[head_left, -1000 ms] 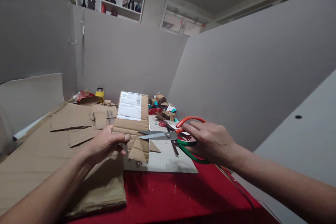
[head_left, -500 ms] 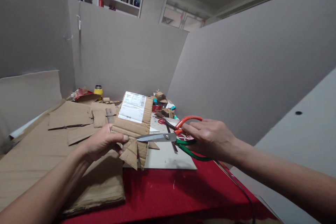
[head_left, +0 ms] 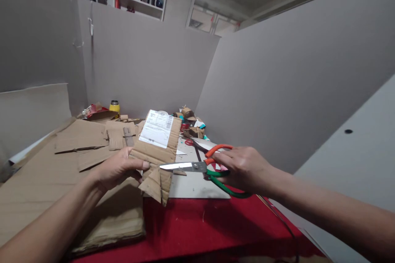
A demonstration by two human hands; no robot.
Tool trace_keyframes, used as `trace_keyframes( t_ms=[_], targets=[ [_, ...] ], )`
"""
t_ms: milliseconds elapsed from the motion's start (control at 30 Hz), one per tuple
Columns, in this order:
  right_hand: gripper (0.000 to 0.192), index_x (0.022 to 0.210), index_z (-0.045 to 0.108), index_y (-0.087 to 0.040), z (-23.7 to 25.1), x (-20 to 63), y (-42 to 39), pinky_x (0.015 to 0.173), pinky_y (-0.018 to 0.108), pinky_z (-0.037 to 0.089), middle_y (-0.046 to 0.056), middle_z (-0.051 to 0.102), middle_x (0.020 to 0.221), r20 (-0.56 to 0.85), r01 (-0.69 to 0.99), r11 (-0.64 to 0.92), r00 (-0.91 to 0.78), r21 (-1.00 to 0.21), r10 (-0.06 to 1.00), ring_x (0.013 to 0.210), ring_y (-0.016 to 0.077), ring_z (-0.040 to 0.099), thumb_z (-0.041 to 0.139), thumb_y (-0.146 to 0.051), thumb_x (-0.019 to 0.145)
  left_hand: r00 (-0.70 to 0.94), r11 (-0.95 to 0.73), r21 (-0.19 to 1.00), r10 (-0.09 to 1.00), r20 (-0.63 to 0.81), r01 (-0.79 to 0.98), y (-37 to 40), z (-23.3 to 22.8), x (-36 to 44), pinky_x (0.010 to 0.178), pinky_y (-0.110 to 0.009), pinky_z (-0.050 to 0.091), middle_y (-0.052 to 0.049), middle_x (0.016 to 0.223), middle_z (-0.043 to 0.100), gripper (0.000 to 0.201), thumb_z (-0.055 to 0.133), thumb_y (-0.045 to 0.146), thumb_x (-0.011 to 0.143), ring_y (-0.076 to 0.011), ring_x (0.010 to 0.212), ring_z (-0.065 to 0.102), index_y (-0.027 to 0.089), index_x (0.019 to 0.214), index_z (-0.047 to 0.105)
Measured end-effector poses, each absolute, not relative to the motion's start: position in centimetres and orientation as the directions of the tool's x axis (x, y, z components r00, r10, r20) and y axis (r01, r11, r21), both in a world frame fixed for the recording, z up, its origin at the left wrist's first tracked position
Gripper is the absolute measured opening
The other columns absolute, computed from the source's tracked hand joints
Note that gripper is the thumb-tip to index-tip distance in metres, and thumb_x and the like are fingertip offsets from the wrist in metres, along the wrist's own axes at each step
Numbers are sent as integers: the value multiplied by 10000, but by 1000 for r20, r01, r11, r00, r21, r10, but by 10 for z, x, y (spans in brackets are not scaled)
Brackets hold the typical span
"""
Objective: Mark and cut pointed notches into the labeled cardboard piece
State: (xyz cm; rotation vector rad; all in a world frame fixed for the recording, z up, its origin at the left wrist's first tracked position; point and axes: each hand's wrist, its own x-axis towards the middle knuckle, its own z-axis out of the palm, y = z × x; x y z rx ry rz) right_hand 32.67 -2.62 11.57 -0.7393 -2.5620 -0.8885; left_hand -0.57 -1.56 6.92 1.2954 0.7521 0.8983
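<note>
While grey partition walls (head_left: 277, 70) close in the scene on three sides, the table (head_left: 200, 226) under its red cover carries everything else. Large flat cardboard sheets (head_left: 46, 181) spread over the table's left half, reaching its near left edge, with smaller cut pieces (head_left: 82, 141) lying on top toward the far left. A white board (head_left: 197, 185) lies on the middle of the table. Above it, lifted clear of the surface, is the cardboard piece (head_left: 160, 154), a tilted brown panel with a white shipping label (head_left: 156, 128) on its upper part and a cut flap hanging from its lower edge. The left hand (head_left: 119, 168) is closed on the panel's left edge, thumb on top. Just right of the panel, the right hand (head_left: 243, 168) is wrapped through the orange and green handles of the scissors (head_left: 197, 166), whose blades point left, tips touching the panel's right edge just beside the left thumb; whether the blades are parted cannot be made out. Scraps and small clutter (head_left: 191, 125) sit along the far edge of the table, and a yellow bottle (head_left: 115, 107) stands at the far left corner.
</note>
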Motion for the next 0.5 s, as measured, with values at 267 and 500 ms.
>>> trace_keyframes(
  t_ms=[267, 500],
  targets=[
    [147, 871, 654, -179, 107, 326, -30, 488, 261, 437, 58, 781, 779, 427, 650, 660, -754, 376, 500, 495, 157, 668, 562, -291, 847, 416, -1, 988, 907, 66, -153, -17, 71, -3, 595, -254, 496, -55, 799, 739, 322, 811, 260, 636, -180, 692, 646, 145, 926, 731],
    [285, 927, 657, -142, 116, 328, -31, 560, 302, 444, 114, 753, 794, 415, 765, 556, -644, 326, 643, 640, 237, 691, 541, -396, 871, 305, -66, 969, 942, 139, -238, -16, 73, -2, 624, -248, 551, -62, 890, 777, 352, 827, 300, 687, -172, 733, 684, 167, 1000, 738]
  ],
)
